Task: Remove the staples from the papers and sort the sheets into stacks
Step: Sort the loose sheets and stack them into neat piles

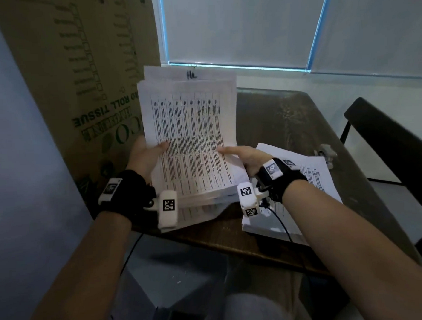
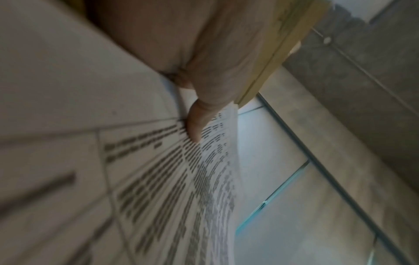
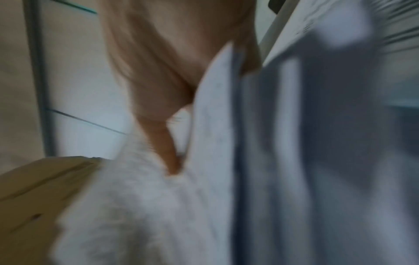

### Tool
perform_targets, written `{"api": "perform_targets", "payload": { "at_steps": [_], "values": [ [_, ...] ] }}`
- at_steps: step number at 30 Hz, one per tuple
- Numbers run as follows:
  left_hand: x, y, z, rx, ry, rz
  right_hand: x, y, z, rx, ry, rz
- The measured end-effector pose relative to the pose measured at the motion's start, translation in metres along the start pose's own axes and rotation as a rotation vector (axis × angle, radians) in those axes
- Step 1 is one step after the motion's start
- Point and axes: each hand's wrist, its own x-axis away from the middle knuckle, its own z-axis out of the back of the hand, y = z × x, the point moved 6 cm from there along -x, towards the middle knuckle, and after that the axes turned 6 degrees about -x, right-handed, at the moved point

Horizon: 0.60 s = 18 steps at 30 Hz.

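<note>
A thick bundle of printed sheets (image 1: 192, 136) is held up tilted above the table's near left corner, its top page showing a table of text. My left hand (image 1: 147, 155) grips its left edge, thumb on the top page; the thumb (image 2: 195, 123) shows pressing the print in the left wrist view. My right hand (image 1: 241, 156) grips the bundle's right edge, thumb lying across the page. The right wrist view is blurred; it shows the thumb (image 3: 167, 143) against white paper (image 3: 211, 125). A second stack of sheets (image 1: 308, 180) lies flat on the table under my right wrist.
The dark brown table (image 1: 287, 119) stands by a window with blinds. A tall cardboard box (image 1: 87, 80) leans at the left. A small white staple remover (image 1: 325, 153) lies beyond the flat stack. A black chair (image 1: 391, 139) is at the right.
</note>
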Motion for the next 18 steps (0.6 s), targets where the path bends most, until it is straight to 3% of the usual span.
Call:
{"api": "perform_targets", "payload": {
  "at_steps": [2,6,9,13,18],
  "values": [
    [-0.017,-0.012,-0.001,-0.112,-0.042,0.073,0.005,-0.013,0.001,0.023,0.054,0.088],
    [-0.027,-0.056,0.001,-0.365,-0.108,0.248,0.008,-0.02,-0.004,0.491,0.242,0.117],
    [-0.012,-0.082,0.011,-0.436,-0.093,0.319,0.001,-0.004,-0.013,0.646,0.239,0.033],
    [0.0,-0.106,0.023,-0.453,-0.074,0.375,-0.002,0.0,-0.021,0.837,0.193,0.034],
    [0.004,-0.105,0.021,-0.46,-0.078,0.376,0.007,-0.01,-0.025,0.853,0.064,0.022]
  ]
}}
